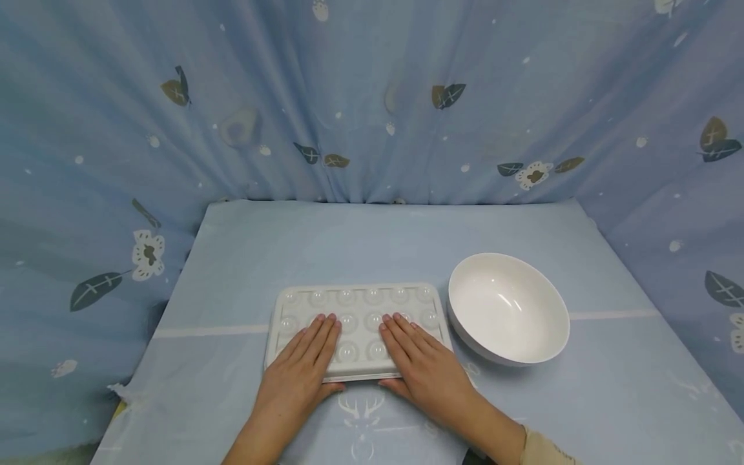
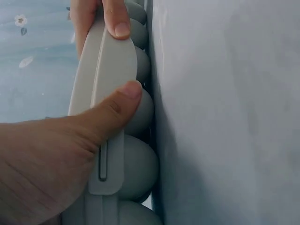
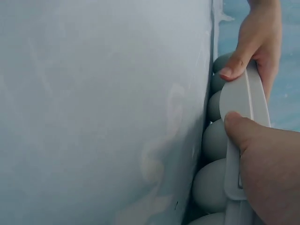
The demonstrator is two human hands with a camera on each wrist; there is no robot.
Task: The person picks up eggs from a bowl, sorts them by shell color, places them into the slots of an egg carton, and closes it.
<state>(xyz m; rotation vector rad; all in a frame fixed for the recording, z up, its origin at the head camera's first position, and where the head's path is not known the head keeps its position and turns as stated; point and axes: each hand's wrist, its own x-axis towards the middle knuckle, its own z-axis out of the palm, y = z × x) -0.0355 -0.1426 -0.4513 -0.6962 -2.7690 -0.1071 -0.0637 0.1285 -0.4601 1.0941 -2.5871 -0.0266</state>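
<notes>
A pale grey-white ice ball tray (image 1: 363,332) lies on the table, its lid fitted over it, with rows of round domes on top. Rounded cups (image 2: 137,161) bulge below its rim. My left hand (image 1: 298,378) lies over the left front part, long fingers straight and flat on the lid. The right hand (image 1: 433,371) lies likewise on the right front part. Both wrist views show the thumbs against the front edge, beside a rounded tab (image 3: 234,98) at its middle. The hands cover several domes.
A white bowl (image 1: 508,310) stands just right of the tray, close to its right side. The table is covered with a light blue cloth (image 1: 372,239). A blue patterned curtain (image 1: 360,97) hangs behind the table and at both sides.
</notes>
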